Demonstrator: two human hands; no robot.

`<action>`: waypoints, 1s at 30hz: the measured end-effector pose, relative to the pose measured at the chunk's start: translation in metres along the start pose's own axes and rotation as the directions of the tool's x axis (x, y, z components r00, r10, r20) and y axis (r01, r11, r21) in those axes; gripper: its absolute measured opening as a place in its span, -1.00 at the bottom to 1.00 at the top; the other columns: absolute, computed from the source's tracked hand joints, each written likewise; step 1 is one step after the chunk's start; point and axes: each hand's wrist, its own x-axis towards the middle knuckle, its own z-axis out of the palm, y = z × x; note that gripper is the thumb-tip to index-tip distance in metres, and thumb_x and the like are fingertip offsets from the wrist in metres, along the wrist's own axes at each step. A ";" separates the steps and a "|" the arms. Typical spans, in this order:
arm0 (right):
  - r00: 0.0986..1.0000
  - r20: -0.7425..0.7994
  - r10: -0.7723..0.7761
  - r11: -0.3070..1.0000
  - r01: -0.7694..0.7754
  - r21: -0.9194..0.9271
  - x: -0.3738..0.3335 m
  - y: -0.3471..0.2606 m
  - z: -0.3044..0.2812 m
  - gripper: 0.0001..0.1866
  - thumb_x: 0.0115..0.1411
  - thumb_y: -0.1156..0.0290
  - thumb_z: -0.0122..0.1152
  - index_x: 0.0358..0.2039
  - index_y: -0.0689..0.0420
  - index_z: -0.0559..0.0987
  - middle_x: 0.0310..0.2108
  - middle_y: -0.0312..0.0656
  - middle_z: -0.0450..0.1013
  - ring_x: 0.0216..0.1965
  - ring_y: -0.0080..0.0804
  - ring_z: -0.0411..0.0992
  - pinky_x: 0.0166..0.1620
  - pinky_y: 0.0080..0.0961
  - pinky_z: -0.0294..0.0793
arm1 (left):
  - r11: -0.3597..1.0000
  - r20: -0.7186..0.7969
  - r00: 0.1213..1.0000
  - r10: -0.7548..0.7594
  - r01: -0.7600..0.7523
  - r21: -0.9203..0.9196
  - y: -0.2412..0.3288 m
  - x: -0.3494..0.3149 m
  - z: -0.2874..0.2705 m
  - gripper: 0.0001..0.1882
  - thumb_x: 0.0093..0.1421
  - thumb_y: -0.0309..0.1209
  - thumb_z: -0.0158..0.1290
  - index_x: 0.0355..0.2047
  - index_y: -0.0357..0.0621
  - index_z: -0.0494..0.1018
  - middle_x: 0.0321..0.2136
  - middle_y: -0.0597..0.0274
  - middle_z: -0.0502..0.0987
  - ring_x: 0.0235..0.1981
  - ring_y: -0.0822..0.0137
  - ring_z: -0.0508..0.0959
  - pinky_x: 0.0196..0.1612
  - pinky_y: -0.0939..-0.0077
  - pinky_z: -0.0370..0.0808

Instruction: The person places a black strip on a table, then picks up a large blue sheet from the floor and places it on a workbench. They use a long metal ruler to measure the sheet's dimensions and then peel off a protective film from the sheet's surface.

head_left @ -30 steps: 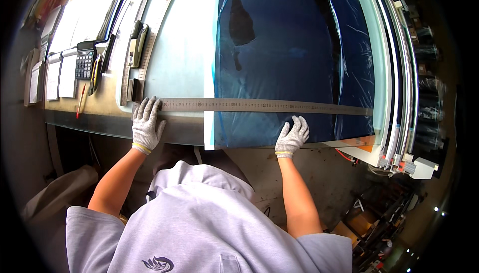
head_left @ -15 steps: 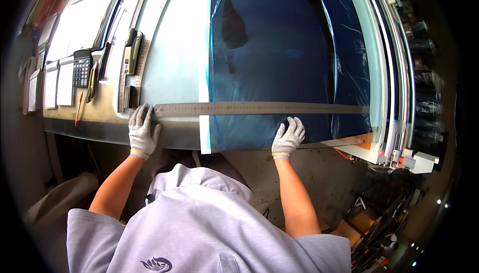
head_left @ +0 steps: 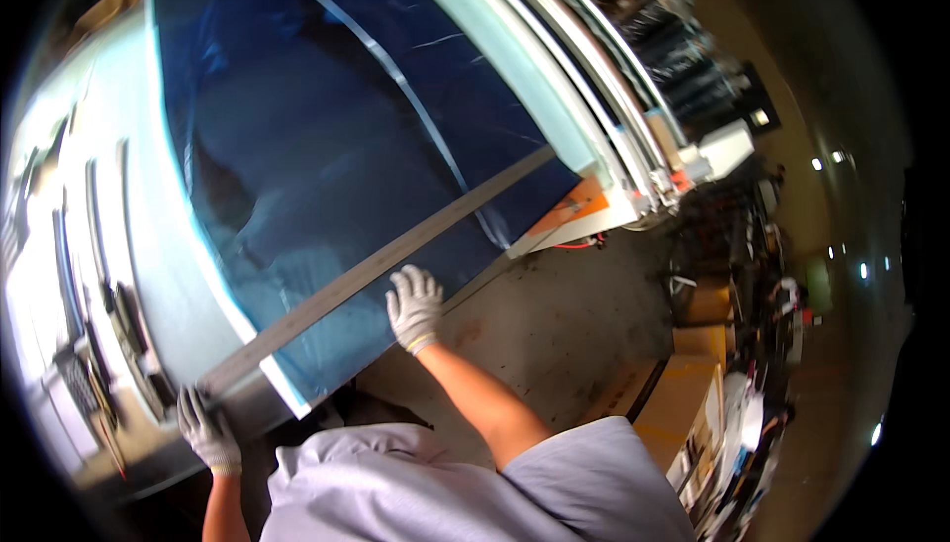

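A long steel ruler [head_left: 376,263] lies across a dark blue film sheet [head_left: 317,136], running close to the sheet's front edge. My left hand [head_left: 208,433], in a pale knitted glove, rests at the ruler's left end with its fingers stretched out. Whether the fingertips press on the ruler or just beside it is blurred. My right hand [head_left: 414,309], gloved too, lies flat with fingers apart on the film near its front edge, just below the ruler. Neither hand grasps anything. A pale strip [head_left: 285,387] borders the film's left side.
Blurred at the left are a calculator [head_left: 75,380], a red pen [head_left: 115,451] and dark long tools on the table. White rails [head_left: 594,77] line the table's right side, above an orange patch [head_left: 584,203]. Cardboard boxes [head_left: 683,394] stand on the floor at right.
The whole view has swung to the right, so the table and ruler now appear slanted. Both hands stay at about the same places along the ruler.
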 end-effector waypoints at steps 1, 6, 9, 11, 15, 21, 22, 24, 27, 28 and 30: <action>1.000 0.017 0.016 1.000 -0.016 -0.015 -0.003 0.006 0.004 -0.61 0.30 0.09 0.07 0.04 0.00 0.48 0.15 -0.17 0.31 0.20 -0.10 0.25 0.19 -0.07 0.26 | 0.997 -0.005 0.997 0.078 -0.078 0.011 -0.003 0.001 0.002 -0.30 0.17 -0.47 0.02 0.36 -0.22 0.17 0.33 -0.08 0.24 0.35 -0.13 0.20 0.41 0.00 0.07; 1.000 0.015 0.013 1.000 -0.014 0.026 -0.006 0.011 0.004 -0.61 0.27 0.15 0.10 0.04 0.06 0.49 0.13 -0.13 0.34 0.18 -0.12 0.28 0.20 -0.08 0.27 | 0.981 0.008 0.983 0.184 -0.184 0.066 -0.010 0.005 0.010 -0.33 0.21 -0.41 -0.04 0.35 -0.22 0.18 0.28 -0.09 0.30 0.32 -0.13 0.24 0.38 0.01 0.11; 0.996 0.074 0.046 0.999 -0.045 -0.010 -0.010 0.008 0.004 -0.60 0.32 0.13 0.04 0.08 0.05 0.50 0.19 -0.12 0.33 0.24 -0.15 0.25 0.25 -0.11 0.24 | 0.996 -0.021 0.996 0.091 -0.091 -0.014 -0.004 0.008 0.009 -0.28 0.11 -0.49 0.12 0.33 -0.15 0.24 0.15 -0.08 0.36 0.20 -0.11 0.33 0.30 0.01 0.23; 0.994 0.093 0.054 0.999 -0.053 -0.011 -0.010 0.008 0.004 -0.59 0.34 0.13 0.02 0.09 0.06 0.50 0.21 -0.11 0.32 0.25 -0.15 0.24 0.26 -0.11 0.22 | 0.999 -0.016 0.999 -0.029 0.029 -0.019 0.006 0.017 0.009 -0.25 0.04 -0.50 0.22 0.29 -0.07 0.31 0.15 -0.05 0.35 0.17 -0.10 0.34 0.26 0.04 0.27; 0.996 0.073 0.045 0.999 -0.046 0.012 -0.010 0.008 0.007 -0.59 0.33 0.13 0.04 0.09 0.07 0.49 0.21 -0.10 0.32 0.24 -0.14 0.24 0.26 -0.10 0.23 | 0.995 -0.070 0.993 -0.092 0.090 -0.031 0.000 0.023 0.026 -0.38 0.03 -0.46 0.27 0.15 -0.12 0.40 0.15 -0.03 0.36 0.16 -0.09 0.35 0.22 0.09 0.31; 0.997 0.061 0.046 0.998 -0.048 0.032 -0.009 0.010 0.007 -0.59 0.32 0.15 0.05 0.08 0.09 0.49 0.20 -0.08 0.31 0.23 -0.12 0.25 0.25 -0.07 0.24 | 0.992 -0.110 0.987 -0.118 0.113 -0.049 -0.005 0.025 0.038 -0.51 0.13 -0.51 0.21 0.09 -0.21 0.39 0.15 -0.01 0.37 0.13 -0.07 0.38 0.19 0.13 0.35; 0.997 0.059 0.044 0.998 -0.046 0.035 -0.009 0.010 0.008 -0.59 0.32 0.15 0.05 0.08 0.09 0.49 0.20 -0.08 0.31 0.23 -0.11 0.25 0.25 -0.06 0.24 | 0.993 -0.126 0.986 -0.109 0.103 -0.056 -0.009 0.023 0.041 -0.51 0.14 -0.53 0.19 0.10 -0.21 0.38 0.15 -0.02 0.37 0.12 -0.06 0.39 0.18 0.15 0.36; 0.998 0.057 0.041 0.998 -0.043 0.040 -0.009 0.011 0.008 -0.59 0.31 0.15 0.06 0.07 0.09 0.49 0.20 -0.08 0.31 0.22 -0.11 0.25 0.24 -0.06 0.24 | 0.992 -0.154 0.982 -0.106 0.095 -0.078 -0.017 0.022 0.049 -0.52 0.17 -0.57 0.15 0.12 -0.22 0.37 0.16 -0.01 0.37 0.11 -0.03 0.40 0.17 0.18 0.37; 0.998 0.052 0.036 0.999 -0.038 0.039 -0.009 0.012 0.008 -0.60 0.31 0.15 0.06 0.07 0.09 0.49 0.20 -0.08 0.32 0.22 -0.11 0.26 0.24 -0.06 0.24 | 0.991 -0.179 0.979 -0.101 0.083 -0.103 -0.023 0.022 0.054 -0.54 0.19 -0.60 0.11 0.13 -0.23 0.36 0.16 -0.01 0.37 0.08 0.01 0.43 0.14 0.22 0.40; 0.998 0.045 0.032 0.999 -0.034 0.035 -0.010 0.012 0.009 -0.60 0.31 0.15 0.06 0.06 0.09 0.49 0.19 -0.08 0.32 0.22 -0.11 0.26 0.24 -0.06 0.24 | 0.993 -0.182 0.980 -0.087 0.070 -0.096 -0.023 0.021 0.054 -0.54 0.20 -0.60 0.11 0.12 -0.22 0.37 0.16 0.00 0.37 0.06 0.03 0.43 0.13 0.24 0.41; 1.000 0.014 0.024 0.999 -0.024 0.030 -0.010 0.012 0.011 -0.61 0.29 0.16 0.08 0.04 0.08 0.50 0.17 -0.10 0.34 0.21 -0.12 0.27 0.22 -0.07 0.26 | 0.986 -0.161 0.981 -0.103 0.080 -0.146 -0.023 0.022 0.051 -0.56 0.21 -0.60 0.11 0.11 -0.21 0.39 0.16 0.00 0.37 0.05 0.06 0.44 0.10 0.27 0.43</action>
